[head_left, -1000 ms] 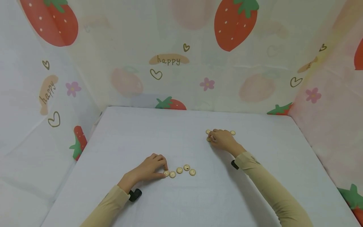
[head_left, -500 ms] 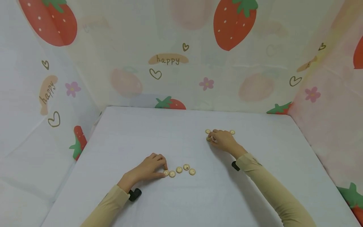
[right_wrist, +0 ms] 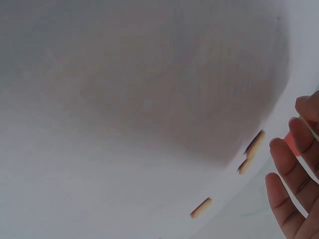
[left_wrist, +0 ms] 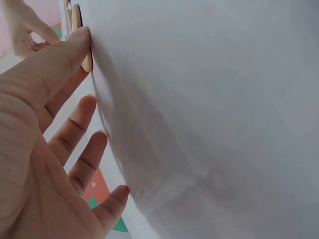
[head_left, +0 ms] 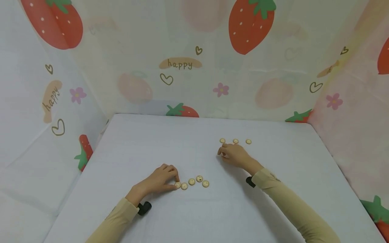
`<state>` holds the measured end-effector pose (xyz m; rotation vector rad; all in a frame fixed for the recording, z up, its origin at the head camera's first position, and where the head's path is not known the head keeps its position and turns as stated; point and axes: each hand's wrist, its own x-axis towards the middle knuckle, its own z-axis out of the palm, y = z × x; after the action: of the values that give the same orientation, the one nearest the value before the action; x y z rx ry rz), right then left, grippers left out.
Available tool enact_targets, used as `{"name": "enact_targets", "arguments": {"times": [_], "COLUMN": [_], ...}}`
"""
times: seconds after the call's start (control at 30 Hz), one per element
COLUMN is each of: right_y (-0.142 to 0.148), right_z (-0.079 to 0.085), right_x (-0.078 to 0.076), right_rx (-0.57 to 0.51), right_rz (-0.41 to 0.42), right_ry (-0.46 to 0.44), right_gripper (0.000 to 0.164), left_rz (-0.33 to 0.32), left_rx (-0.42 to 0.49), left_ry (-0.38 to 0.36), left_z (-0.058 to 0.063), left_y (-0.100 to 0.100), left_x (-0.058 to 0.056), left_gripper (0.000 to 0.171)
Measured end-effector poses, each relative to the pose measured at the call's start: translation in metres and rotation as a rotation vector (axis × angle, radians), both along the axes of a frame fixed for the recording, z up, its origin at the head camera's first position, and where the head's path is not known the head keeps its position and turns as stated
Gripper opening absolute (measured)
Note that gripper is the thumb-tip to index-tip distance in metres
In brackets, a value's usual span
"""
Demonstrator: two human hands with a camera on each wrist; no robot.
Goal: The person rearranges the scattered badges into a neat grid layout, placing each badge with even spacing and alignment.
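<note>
In the head view several round tan wooden buttons lie on the white table. My left hand (head_left: 161,179) pinches the leftmost button (head_left: 177,185) of the near group between thumb and index finger; the left wrist view shows this button (left_wrist: 87,60) edge-on by the thumb. To its right follow another button (head_left: 184,186) and several more in a bent line. My right hand (head_left: 235,156) is just in front of the far row, its thumb and index finger together. It seems to pinch a button mostly hidden by the fingers. Three buttons form that row, with a middle button (head_left: 235,141).
The white table (head_left: 136,141) is bordered by a patterned back sheet (head_left: 136,44) and side sheets with printed strawberries. A black wrist camera (head_left: 144,208) sits under the left sleeve, and another camera (head_left: 250,182) under the right.
My right hand has drawn back slightly toward me and left, uncovering the far row's middle button. The button by its thumb no longer shows on the table. The left hand stays still.
</note>
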<state>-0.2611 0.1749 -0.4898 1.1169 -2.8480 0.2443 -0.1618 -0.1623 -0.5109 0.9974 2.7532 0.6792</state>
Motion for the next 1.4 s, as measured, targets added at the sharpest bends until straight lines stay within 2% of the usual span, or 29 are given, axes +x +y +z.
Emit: {"name": "enact_targets", "arguments": {"times": [0.2,0.47,1.0,1.4], "right_y": [-0.005,-0.013,-0.029,-0.035], "right_z": [0.002,0.004,0.008,0.001], "right_x": [0.008,0.020,0.042,0.053], "right_rx": [-0.004,0.001,0.041,0.080], "right_rz": [0.072,0.226,0.282,0.366], "right_ry": [-0.005,-0.030,-0.132,-0.088], "right_gripper": [0.014,0.017,0.017,0.029], "left_rz": [0.002,0.003,0.005,-0.005], "left_rx": [0.006,0.005,0.002,0.019], "left_ry": [0.001,0.001,-0.002,0.003], "left_z": [0.004,0.005,0.007,0.006], "left_y": [0.001,0.001,0.002,0.002], "left_x": [0.001,0.002,0.003,0.002], "left_gripper": [0.017,0.018,0.018,0.018]}}
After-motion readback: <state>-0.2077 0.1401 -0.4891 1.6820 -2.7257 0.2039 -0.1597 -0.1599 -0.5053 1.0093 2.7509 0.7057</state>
